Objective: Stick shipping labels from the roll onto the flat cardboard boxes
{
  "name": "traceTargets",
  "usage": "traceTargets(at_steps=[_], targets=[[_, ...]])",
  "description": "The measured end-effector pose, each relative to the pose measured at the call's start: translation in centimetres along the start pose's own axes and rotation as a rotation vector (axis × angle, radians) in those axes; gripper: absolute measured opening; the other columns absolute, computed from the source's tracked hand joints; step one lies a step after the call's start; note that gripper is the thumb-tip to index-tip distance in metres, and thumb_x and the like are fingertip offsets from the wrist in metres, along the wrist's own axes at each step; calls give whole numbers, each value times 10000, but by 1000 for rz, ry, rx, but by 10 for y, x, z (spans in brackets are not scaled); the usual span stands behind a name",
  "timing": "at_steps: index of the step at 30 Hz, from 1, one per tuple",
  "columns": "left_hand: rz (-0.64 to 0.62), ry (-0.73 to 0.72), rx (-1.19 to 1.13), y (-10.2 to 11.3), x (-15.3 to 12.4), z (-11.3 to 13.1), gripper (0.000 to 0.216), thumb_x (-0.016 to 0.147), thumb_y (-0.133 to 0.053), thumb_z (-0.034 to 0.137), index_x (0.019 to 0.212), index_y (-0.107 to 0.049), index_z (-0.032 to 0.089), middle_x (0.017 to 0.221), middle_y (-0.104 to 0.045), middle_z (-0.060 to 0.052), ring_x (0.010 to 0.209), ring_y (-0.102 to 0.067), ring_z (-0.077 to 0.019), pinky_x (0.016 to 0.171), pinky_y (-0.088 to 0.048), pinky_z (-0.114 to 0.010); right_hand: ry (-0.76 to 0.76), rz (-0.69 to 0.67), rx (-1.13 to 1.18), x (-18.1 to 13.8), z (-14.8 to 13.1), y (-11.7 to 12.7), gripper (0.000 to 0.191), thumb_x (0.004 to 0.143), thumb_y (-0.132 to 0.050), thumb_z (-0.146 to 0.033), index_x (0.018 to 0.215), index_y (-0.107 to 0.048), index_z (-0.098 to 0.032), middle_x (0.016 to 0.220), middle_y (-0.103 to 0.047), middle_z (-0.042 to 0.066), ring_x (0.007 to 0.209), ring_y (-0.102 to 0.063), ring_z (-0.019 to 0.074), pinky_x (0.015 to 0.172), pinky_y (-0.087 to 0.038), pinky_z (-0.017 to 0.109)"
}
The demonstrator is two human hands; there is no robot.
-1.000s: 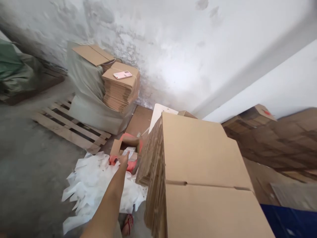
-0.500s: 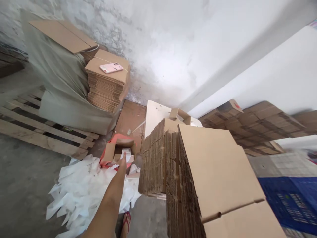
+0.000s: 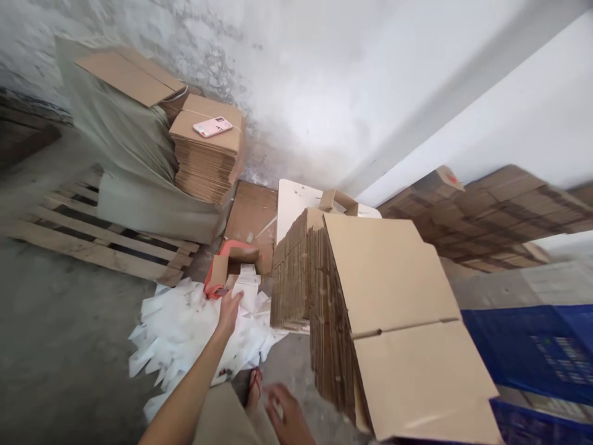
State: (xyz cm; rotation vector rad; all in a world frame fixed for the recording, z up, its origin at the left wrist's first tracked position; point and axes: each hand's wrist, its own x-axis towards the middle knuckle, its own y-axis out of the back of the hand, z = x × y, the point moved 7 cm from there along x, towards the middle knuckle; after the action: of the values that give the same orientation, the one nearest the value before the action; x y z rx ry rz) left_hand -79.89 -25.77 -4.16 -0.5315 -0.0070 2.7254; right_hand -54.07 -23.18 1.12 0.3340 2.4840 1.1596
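My left hand [image 3: 229,311] is closed on a strip of white labels [image 3: 248,279] that trails from an open cardboard box [image 3: 220,271]. The box sits on a red-orange stool or bin [image 3: 214,285], mostly hidden. Around and below it lies a heap of white paper strips [image 3: 185,324]. My right hand [image 3: 288,413], blurred at the bottom edge, has its fingers loosely bent and apart, with nothing visible in them. Beside it on the right stands a stack of flattened cardboard boxes [image 3: 407,278].
A wooden pallet [image 3: 106,238] lies at left, beside a cloth-covered pile [image 3: 134,148]. A pink phone [image 3: 212,127] rests on bundled cardboard [image 3: 204,170]. Stacked cartons [image 3: 504,204] and blue crates [image 3: 523,346] stand at right. My sandalled foot [image 3: 254,386] is below.
My left hand has drawn back from inside the box toward me, with the label strip in it. My right hand has come into view at the bottom. The view has shifted slightly.
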Motion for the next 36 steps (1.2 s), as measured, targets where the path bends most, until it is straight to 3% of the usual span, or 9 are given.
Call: traceTargets(at_steps=[4, 7, 12, 15, 19, 24, 28, 31, 36], targets=[[-88, -67, -64, 56, -107, 32, 487, 803, -624, 448, 1199, -549, 174, 1021, -708, -64, 822, -659, -208, 747, -512, -312, 14, 319, 447, 38, -43, 27, 318, 951, -389, -441, 1196, -530, -297, 1273, -554, 43, 1242, -490, 224, 1084, -373, 394], [-97, -102, -144, 84, -166, 51, 527, 772, -685, 416, 1228, -549, 190, 1000, -712, -55, 796, -645, -189, 711, -492, -274, -33, 311, 787, 63, -76, 37, 421, 920, -401, -535, 1137, -554, -208, 1210, -588, 93, 1174, -526, 236, 1056, -377, 413], [-65, -148, 78, 114, -204, 48, 440, 796, -665, 403, 1166, -614, 169, 905, -707, -51, 745, -624, -188, 688, -481, -274, -16, 64, 1278, 90, -119, 47, 399, 760, -646, -469, 1018, -553, -180, 944, -679, 67, 874, -642, 217, 867, -490, 379], [-102, -211, 113, 120, -204, 56, 464, 761, -689, 435, 1140, -654, 169, 1153, -677, -112, 1061, -598, -271, 918, -451, -350, 152, 70, 1202, 76, -135, 74, 325, 757, -664, -357, 1001, -526, -193, 936, -682, 52, 853, -644, 195, 819, -493, 339], [-158, -302, 29, 99, -202, 107, 536, 798, -599, 531, 1168, -662, 148, 1250, -633, -143, 1178, -550, -309, 1002, -411, -404, 344, -7, 919, 40, -152, 99, 273, 798, -606, -241, 1040, -487, -199, 949, -671, 36, 877, -638, 179, 787, -484, 312], [-210, -502, 350, 59, -229, 173, 234, 754, -713, 334, 945, -771, 212, 1074, -711, -97, 1120, -582, -298, 1007, -401, -362, 371, 278, 731, 12, -143, 147, 486, 794, -644, -204, 1227, -424, -198, 904, -657, 24, 797, -614, 162, 748, -473, 297], [-328, -156, 44, 50, -235, 167, 355, 670, -734, 501, 808, -778, 176, 902, -741, -116, 959, -648, -329, 839, -517, -387, 579, 291, 432, -14, -158, 169, 124, 857, -592, -185, 976, -579, -218, 886, -664, 24, 828, -606, 166, 778, -464, 295], [-267, 194, -286, 38, -235, 154, 369, 728, -666, 488, 796, -747, 134, 816, -739, -117, 795, -678, -284, 678, -557, -360, 696, 336, 259, -32, -168, 180, 151, 857, -583, -158, 999, -563, -206, 902, -671, 31, 872, -606, 177, 816, -452, 304], [-83, 230, -434, 13, -252, 168, 144, 753, -671, 213, 845, -723, 115, 799, -740, -81, 611, -658, -178, 544, -537, -248, 807, 441, 139, -48, -173, 208, 209, 918, -511, -159, 1123, -544, -187, 944, -691, 46, 891, -613, 166, 833, -438, 304]])
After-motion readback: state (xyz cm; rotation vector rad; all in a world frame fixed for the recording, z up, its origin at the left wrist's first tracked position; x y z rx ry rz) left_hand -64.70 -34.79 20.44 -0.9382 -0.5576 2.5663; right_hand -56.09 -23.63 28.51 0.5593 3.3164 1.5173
